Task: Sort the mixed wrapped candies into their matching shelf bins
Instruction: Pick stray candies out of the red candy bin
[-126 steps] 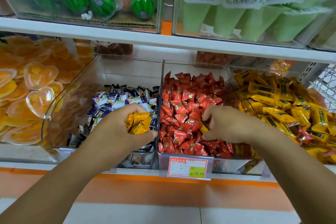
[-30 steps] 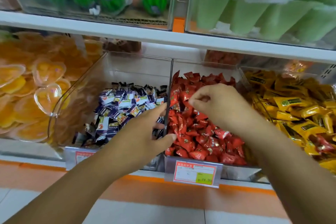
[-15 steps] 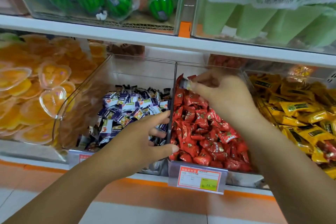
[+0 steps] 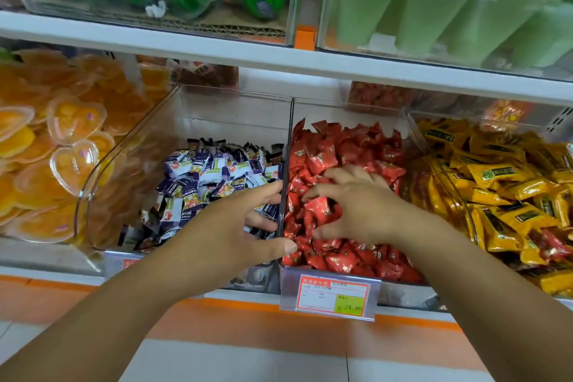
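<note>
Near the front of the middle bin [image 4: 290, 139], the right hand [image 4: 362, 211] lies knuckles up on the heap of red candies [image 4: 356, 146]. Its grip is closed, with forefinger and thumb curled round one red candy [image 4: 321, 207]. That candy shows a corner pointing left toward the clear divider. Its other end is under the palm, so its long axis cannot be made out.

The left hand [image 4: 245, 226] is just left of the divider, over the near part of the purple candies [image 4: 217, 170] in the left bin [image 4: 217, 102]. Its grip is apart, the fingers straight and spread and the thumb reaching across the front corner of the middle bin. Its fingertips are partly lost behind the divider's edge.

Yellow candies [image 4: 502, 177] fill the right bin [image 4: 417, 133], which the frame's right edge cuts off. A few stray red wrappers [image 4: 548, 245] lie among them near the front. On the price tag [image 4: 333, 295], only 24.90 is readable.
</note>
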`<action>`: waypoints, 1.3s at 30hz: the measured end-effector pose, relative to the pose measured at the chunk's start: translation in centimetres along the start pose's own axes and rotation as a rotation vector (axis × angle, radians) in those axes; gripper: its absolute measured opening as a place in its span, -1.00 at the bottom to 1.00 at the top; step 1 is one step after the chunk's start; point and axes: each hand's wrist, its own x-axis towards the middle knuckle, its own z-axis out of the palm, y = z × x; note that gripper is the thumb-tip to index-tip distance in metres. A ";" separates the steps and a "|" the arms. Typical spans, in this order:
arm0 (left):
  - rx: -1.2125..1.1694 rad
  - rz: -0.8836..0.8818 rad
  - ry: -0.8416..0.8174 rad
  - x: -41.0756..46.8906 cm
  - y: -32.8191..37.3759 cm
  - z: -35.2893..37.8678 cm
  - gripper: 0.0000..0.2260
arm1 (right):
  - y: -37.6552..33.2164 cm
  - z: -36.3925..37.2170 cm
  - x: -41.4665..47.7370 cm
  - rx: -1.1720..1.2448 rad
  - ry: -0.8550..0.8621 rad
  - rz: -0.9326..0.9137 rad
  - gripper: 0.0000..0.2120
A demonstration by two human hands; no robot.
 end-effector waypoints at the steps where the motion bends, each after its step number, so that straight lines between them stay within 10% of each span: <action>1: 0.007 0.006 -0.006 0.0 -0.1 0.0 -0.27 | 0.9 -0.5 -0.1 -0.030 0.044 0.045 -0.45; 7: 0.016 0.013 -0.008 0.1 -0.3 -0.1 -0.27 | 3.7 -3.4 -2.7 0.155 0.085 0.101 -0.63; 14: -0.014 0.032 0.003 -0.1 -0.2 0.1 -0.38 | -1.6 0.4 -1.3 0.120 0.040 -0.255 -0.55; 25: 0.037 -0.005 0.008 -0.3 -0.2 0.1 -0.34 | 2.0 -3.4 -2.0 -0.014 0.150 0.005 -0.57; 32: -0.009 0.001 -0.020 0.0 -1.0 0.2 -0.28 | -2.2 -1.0 -2.0 -0.007 -0.419 -0.079 -0.32; 39: -0.060 0.010 -0.017 0.1 -1.1 0.0 -0.35 | -2.3 2.4 0.1 0.147 -0.413 -0.006 -0.23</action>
